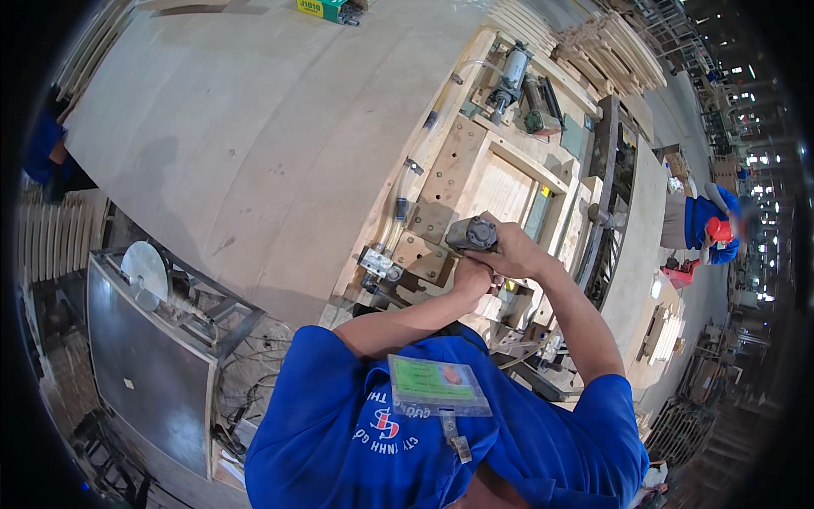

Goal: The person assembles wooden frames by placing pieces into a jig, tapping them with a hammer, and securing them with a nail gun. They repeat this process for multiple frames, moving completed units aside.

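Note:
My right hand [512, 249] is closed around the grip of a grey nail gun [469, 234] with a round dark cap on its top. My left hand [473, 278] is closed just below the tool, close to my right wrist; what its fingers hold is hidden. Both hands are over the near end of a wooden jig [445, 182]. A pale wooden frame [527, 165] lies in the jig, beyond the nail gun. The tool's nose is out of sight beneath my hands.
A pneumatic cylinder [510, 75] and another tool [539, 109] occupy the jig's far end. Left is a broad wooden table [254, 127] with a green box [320, 8]. Stacked wood strips [610, 55] stand far right. A person in blue [710, 216] works beyond.

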`<state>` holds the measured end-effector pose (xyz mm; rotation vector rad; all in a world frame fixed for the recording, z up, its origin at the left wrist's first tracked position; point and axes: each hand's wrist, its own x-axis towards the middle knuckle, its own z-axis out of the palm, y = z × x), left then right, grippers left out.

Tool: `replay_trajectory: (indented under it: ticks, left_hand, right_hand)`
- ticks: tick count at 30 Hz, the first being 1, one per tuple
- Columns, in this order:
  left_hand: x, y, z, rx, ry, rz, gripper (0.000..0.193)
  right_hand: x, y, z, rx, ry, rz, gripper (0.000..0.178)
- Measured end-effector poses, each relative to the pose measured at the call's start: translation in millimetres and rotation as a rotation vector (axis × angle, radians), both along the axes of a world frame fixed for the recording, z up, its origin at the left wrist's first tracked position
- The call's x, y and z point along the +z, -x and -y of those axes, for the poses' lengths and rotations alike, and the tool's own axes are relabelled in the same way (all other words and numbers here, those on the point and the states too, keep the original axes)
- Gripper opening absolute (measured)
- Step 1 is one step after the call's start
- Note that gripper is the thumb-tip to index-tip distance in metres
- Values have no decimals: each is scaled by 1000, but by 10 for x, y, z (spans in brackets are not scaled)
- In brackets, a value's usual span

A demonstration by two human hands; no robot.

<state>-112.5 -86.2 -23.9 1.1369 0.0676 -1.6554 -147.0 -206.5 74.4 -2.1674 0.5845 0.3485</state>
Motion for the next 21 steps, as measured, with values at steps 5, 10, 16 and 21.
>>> replay_trajectory:
  ticks: [5,10,16,21]
  left_hand:
    - [-89,-19,32,4,90,53,17]
    - [59,-30,-8,95,44,56,12]
    - [41,-106,-182,-358,93,289,20]
    - [781,-686,-670,-87,460,1114,27]
  right_hand:
    - [-13,-51,19,16,82,-104,43]
    - [-41,-19,-25,36,113,-79,44]
    - [78,374,-165,-217,168,-13,56]
    - [572,1425,-237,-715,154,163,59]
